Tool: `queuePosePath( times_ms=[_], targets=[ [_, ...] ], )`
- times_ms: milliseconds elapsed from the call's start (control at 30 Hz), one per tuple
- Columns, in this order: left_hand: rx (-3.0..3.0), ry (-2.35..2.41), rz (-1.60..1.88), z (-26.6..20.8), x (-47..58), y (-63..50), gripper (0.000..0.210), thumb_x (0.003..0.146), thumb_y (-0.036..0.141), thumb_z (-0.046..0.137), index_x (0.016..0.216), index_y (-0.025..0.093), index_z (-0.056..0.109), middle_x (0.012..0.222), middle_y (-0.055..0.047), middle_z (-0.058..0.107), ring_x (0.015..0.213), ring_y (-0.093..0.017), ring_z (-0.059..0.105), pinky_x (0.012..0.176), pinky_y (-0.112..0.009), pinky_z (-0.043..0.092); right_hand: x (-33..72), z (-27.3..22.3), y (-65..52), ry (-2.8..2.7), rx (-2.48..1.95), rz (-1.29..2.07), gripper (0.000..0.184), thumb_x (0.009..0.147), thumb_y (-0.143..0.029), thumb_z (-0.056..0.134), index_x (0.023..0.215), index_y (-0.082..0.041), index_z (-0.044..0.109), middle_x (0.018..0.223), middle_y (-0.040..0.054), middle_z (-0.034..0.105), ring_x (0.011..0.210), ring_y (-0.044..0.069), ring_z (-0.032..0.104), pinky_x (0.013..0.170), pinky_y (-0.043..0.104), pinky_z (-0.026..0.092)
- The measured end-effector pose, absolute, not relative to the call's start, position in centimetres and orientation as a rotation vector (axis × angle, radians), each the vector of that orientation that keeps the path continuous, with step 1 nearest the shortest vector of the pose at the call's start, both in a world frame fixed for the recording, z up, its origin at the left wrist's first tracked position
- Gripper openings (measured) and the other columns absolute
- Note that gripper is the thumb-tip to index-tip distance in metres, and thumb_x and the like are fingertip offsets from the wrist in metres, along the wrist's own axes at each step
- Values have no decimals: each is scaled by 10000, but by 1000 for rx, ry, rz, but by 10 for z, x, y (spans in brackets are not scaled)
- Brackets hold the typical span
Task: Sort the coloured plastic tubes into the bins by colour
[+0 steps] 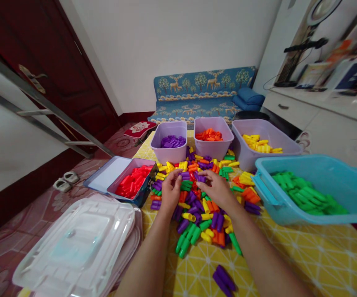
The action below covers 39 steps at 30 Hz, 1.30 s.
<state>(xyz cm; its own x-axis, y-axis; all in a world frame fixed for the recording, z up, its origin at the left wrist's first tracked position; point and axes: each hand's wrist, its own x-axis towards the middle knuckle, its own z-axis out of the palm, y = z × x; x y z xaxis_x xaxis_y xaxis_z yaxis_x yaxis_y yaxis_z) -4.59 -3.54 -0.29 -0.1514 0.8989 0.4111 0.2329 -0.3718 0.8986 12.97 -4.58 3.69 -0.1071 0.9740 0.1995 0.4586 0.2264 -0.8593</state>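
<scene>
A mixed heap of small plastic tube-shaped caps (207, 216) in purple, green, yellow, orange and red covers the middle of the table. Over its far part, my left hand (171, 190) has thumb and fingers closed around a purple cap (185, 176). Facing it, my right hand (218, 189) pinches purple caps (201, 178) between thumb and fingertips. Green caps (186, 185) lie just between the two hands. Two purple caps (224, 280) rest apart from the heap, close to the near edge.
Lilac bins hold purple (169, 153), orange (212, 146) and yellow caps (246, 154). A blue bin (277, 206) with green caps stands right. Left is an open box (141, 198) of red caps, near stacked clear lids (73, 247). Behind is a blue sofa (197, 103).
</scene>
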Motion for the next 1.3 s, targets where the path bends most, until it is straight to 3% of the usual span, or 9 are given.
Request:
queuePosePath(
  times_ms=[167, 367, 500, 667, 867, 1067, 1300],
  targets=[
    [1360, 1023, 1505, 5, -39, -40, 292, 822, 389, 616, 1011, 168, 645, 796, -26, 671, 630, -117, 594, 592, -218, 489, 126, 38, -45, -1489, -1181, 1067, 363, 741, -271, 623, 1097, -202, 618, 849, 25, 711, 699, 175, 680, 647, 316, 555],
    [1269, 950, 1370, 5, -43, -42, 339, 860, 436, 558, 1057, 174, 645, 645, 9, 585, 521, -96, 541, 455, -184, 403, 117, 47, -50, -1313, -1018, 998, 310, 756, -323, 655, 1035, -214, 575, 852, 20, 695, 671, 153, 656, 620, 277, 551],
    [1319, 946, 1304, 7, -40, -42, 439, 811, 501, 610, 1091, 163, 638, 639, 6, 613, 489, -87, 514, 468, -194, 409, 111, 44, -54, -1380, -1039, 990, 285, 799, -318, 605, 1064, -211, 589, 952, 48, 699, 802, 171, 679, 701, 290, 557],
    [1354, 909, 1343, 13, -34, -44, 467, 684, 479, 744, 1007, 151, 663, 889, -63, 703, 700, -140, 627, 607, -224, 490, 115, 38, -51, -1526, -1088, 922, 330, 778, -244, 609, 1106, -203, 599, 988, 52, 702, 810, 161, 673, 710, 281, 540],
    [1291, 1029, 1352, 5, -37, -40, 343, 732, 456, 703, 854, 140, 650, 510, 58, 535, 419, -53, 444, 443, -169, 364, 124, 35, -45, -1545, -1136, 892, 356, 753, -246, 623, 1106, -198, 628, 1096, 68, 684, 766, 149, 658, 706, 294, 533],
    [1238, 1067, 1351, 3, -38, -39, 327, 749, 438, 688, 877, 140, 649, 511, 55, 547, 404, -54, 453, 428, -166, 356, 127, 15, -36, -1425, -1259, 865, 309, 729, -257, 598, 1022, -169, 649, 900, 69, 702, 690, 178, 661, 651, 321, 537],
    [1224, 1021, 1446, 10, -38, -40, 324, 770, 413, 668, 952, 144, 672, 629, 27, 601, 502, -73, 551, 488, -173, 435, 143, -3, -27, -1396, -1481, 482, 283, 736, -254, 549, 981, -153, 648, 999, 106, 674, 637, 163, 622, 700, 353, 520]
  ],
)
